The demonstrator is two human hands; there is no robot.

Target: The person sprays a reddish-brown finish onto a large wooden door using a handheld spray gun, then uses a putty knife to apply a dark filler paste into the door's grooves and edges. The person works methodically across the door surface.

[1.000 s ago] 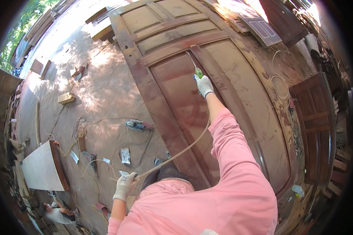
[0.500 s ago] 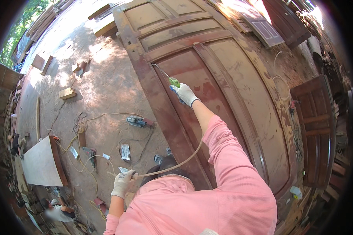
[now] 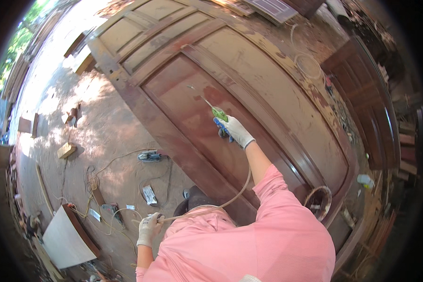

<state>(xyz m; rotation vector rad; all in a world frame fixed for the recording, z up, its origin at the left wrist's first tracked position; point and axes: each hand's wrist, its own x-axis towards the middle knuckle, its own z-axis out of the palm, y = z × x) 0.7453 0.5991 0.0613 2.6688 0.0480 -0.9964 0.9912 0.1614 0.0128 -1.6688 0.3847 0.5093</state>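
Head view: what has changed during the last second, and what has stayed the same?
The right hand swept the green air gun leftward and toward the person across the door panel, from the panel's right frame to its middle. Nothing was taken or let go. The left hand still grips the hose low at the person's side, and the door and the tools on the ground lie as before.

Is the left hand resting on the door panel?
No, the left hand grips the hose near the waist, away from the door.

A spray wand [image 3: 210, 107] is being held over the door [image 3: 249, 89] lying flat ahead. A hose [image 3: 230, 199] is being trailed back leftward, where tools [image 3: 149, 156] are lying scattered on the floor [image 3: 103, 131].
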